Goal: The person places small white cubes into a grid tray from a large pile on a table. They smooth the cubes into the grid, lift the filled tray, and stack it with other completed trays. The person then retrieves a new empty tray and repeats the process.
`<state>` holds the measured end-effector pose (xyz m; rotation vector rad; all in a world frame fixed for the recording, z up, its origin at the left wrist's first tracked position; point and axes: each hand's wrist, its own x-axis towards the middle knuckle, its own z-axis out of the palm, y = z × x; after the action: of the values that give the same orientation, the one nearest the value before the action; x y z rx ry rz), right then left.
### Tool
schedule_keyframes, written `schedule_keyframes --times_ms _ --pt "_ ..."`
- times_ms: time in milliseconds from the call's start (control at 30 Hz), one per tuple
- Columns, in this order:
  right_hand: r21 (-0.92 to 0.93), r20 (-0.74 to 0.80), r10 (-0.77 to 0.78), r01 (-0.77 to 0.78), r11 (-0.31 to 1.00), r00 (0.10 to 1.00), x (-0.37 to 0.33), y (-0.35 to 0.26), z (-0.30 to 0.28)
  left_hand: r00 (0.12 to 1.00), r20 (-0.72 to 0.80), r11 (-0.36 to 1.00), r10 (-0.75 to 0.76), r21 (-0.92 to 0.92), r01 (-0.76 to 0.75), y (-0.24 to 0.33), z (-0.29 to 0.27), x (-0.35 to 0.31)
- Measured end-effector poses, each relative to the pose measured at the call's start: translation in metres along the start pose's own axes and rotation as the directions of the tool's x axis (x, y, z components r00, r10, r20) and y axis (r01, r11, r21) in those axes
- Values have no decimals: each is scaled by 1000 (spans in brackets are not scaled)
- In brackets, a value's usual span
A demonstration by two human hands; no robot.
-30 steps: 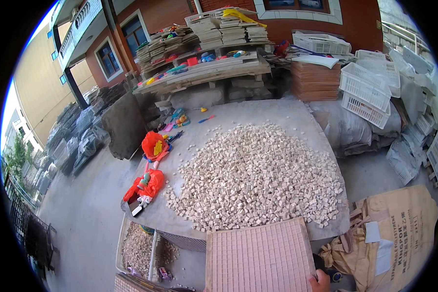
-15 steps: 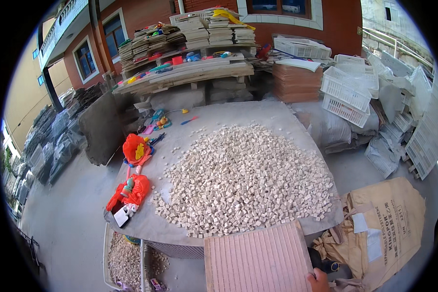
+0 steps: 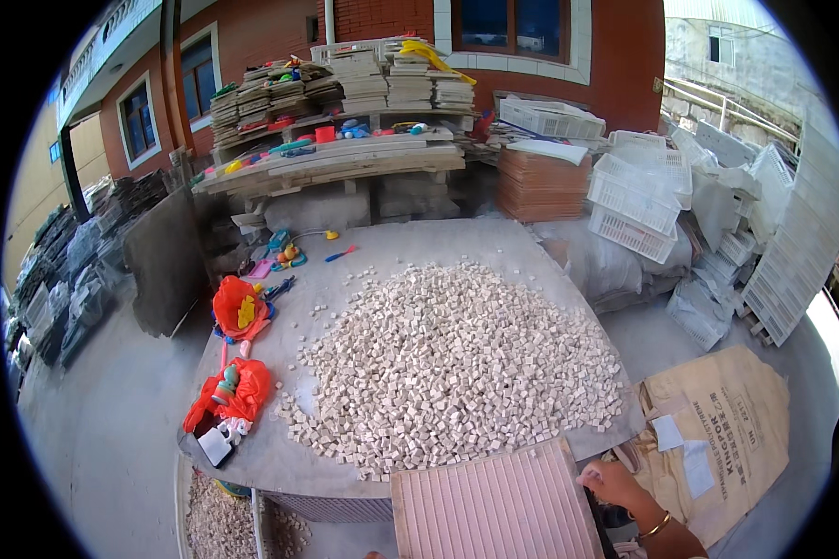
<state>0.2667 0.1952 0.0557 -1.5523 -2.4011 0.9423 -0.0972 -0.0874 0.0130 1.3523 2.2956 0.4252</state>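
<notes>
A pinkish ribbed board [image 3: 489, 508] lies at the near edge of the table, its grooves running lengthwise. Just off its upper right edge is my right hand [image 3: 615, 486], with a gold bangle on the wrist. Its fingers are drawn together in a pinch; whatever is between them is too small to make out. Of my left hand only a sliver of skin [image 3: 375, 555] shows at the lower edge, left of the board; its fingers are hidden. Beyond the board spreads a wide heap of small whitish square tiles [image 3: 457, 363] on the grey tabletop [image 3: 322, 470].
Red plastic bags [image 3: 252, 387] and toys line the table's left side. Below the near left corner stands a crate [image 3: 183, 522] holding more tiles. A brown paper sack [image 3: 746, 410] lies to the right. White crates [image 3: 634, 191] and stacked boards [image 3: 359, 79] stand behind.
My right hand has left the board's lower right edge and moved up beside its upper right corner, fingers now pinched. A sliver of my left hand has appeared. The whole view has shifted slightly.
</notes>
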Motion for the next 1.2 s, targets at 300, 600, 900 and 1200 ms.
schedule_keyframes --times_ms 300,600,900,1200 --pt "336 -616 -226 512 791 754 188 -29 20 855 -473 974 212 35 -223 14 -23 210" --pt "-86 -382 -534 546 833 754 271 -143 63 817 -205 839 539 45 -542 118 -22 290" --pt "9 -681 -175 247 969 712 457 -10 -49 858 -507 985 80 -90 -145 -45 -107 455" --pt "-121 -389 -238 206 971 890 509 -52 -43 862 -473 936 183 -185 -300 13 -97 503"
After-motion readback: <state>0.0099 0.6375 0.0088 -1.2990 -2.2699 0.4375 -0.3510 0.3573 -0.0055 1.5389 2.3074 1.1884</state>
